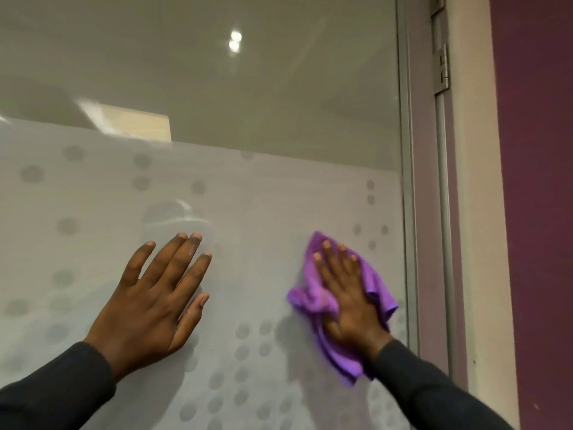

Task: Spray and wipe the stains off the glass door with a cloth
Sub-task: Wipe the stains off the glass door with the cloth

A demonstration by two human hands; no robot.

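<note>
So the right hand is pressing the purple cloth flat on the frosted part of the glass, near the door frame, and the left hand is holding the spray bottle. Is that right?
Not quite. The left hand holds no spray bottle; it lies flat and bare on the frosted glass, fingers straight. The rest stands: the right hand presses the purple cloth flat near the door frame. The head view shows this.

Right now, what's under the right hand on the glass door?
The purple cloth, pressed flat by the right hand against the frosted, dotted glass door. Any stain beneath the cloth is covered.

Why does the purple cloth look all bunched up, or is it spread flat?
Bunched up. The purple cloth shows folds and wrinkles around the flat right hand pressing it to the glass door.
</note>
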